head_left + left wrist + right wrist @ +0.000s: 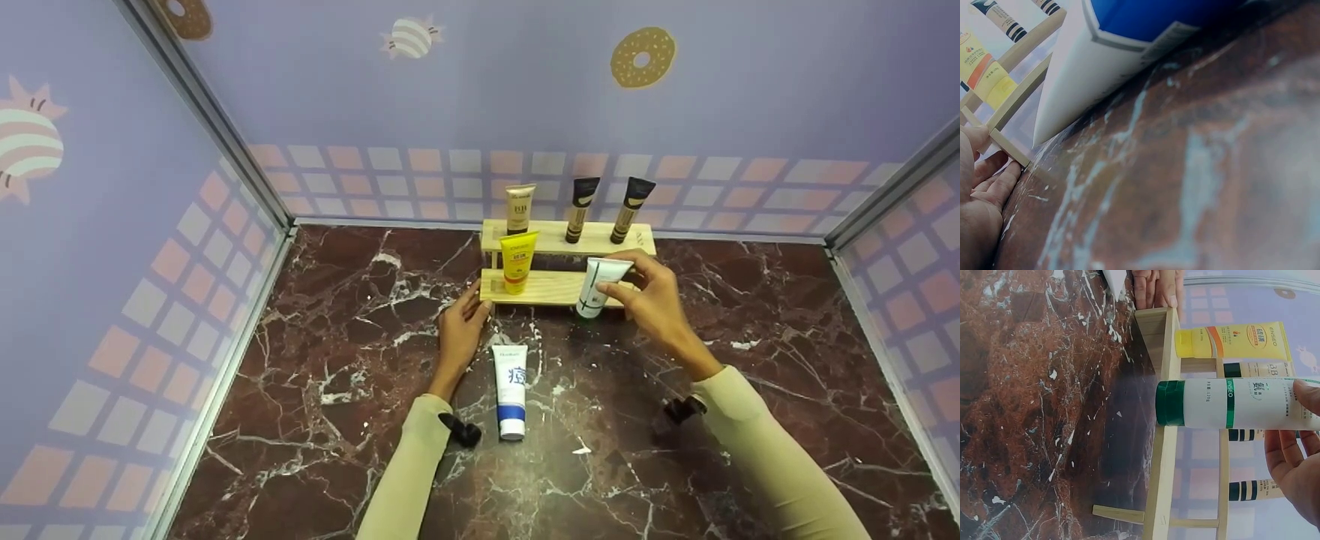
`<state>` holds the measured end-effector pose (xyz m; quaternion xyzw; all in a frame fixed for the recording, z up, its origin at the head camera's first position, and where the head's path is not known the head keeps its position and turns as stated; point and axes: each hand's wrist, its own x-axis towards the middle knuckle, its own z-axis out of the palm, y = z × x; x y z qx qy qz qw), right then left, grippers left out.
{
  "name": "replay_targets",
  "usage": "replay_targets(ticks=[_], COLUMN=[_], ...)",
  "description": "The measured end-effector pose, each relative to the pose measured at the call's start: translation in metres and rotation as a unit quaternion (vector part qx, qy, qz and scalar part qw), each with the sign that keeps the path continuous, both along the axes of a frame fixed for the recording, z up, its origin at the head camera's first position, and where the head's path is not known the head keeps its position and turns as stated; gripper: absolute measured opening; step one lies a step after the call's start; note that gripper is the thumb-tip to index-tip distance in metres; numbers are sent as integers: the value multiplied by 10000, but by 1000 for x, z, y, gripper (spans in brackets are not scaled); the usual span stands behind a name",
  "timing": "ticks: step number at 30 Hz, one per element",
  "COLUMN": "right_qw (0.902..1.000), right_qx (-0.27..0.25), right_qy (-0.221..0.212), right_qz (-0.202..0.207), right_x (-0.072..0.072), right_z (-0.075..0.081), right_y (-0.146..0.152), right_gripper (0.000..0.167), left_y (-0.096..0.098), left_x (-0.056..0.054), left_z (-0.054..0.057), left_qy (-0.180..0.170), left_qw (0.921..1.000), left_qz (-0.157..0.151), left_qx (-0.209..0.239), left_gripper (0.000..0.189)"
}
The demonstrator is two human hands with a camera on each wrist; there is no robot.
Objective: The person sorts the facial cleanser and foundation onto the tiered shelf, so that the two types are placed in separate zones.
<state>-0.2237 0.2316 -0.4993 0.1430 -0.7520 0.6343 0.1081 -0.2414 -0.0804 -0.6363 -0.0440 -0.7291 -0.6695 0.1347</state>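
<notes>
Between thumb and fingers, my right hand (pixel 654 295) pinches a white tube with a green cap (pixel 598 289), cap down, at the front edge of the lower step of a two-tier wooden rack (pixel 555 286). In the right wrist view the green cap (pixel 1170 403) overlaps the rack's front rail. My left hand (pixel 460 330) rests at the rack's left end, fingers against its side. A yellow tube (pixel 517 262) stands on the lower step's left part. On the upper step stand a beige tube (pixel 519 208) and two black-and-gold tubes (pixel 581 210).
A white tube with a blue band (pixel 511 390) lies on the dark marbled tabletop (pixel 360 330) in front of the rack, beside the left wrist. Patterned panels (pixel 480 97) wall in the back and both sides.
</notes>
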Motion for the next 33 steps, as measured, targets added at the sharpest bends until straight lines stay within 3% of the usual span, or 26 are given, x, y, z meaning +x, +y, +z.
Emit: replay_targets(ticks=[13, 33], right_qw=[9995, 9997], right_qx=[51, 171], right_qy=[306, 84], right_qz=[5, -144], right_x=[-8, -28], right_z=[9, 12], right_y=[-7, -16], right_gripper=[34, 34], left_y=[-3, -2], left_x=[3, 2], left_z=[2, 2], left_qy=[-37, -55], left_qw=[9997, 9998], left_qz=[-89, -61], left_qx=[-233, -207], left_gripper=[54, 53])
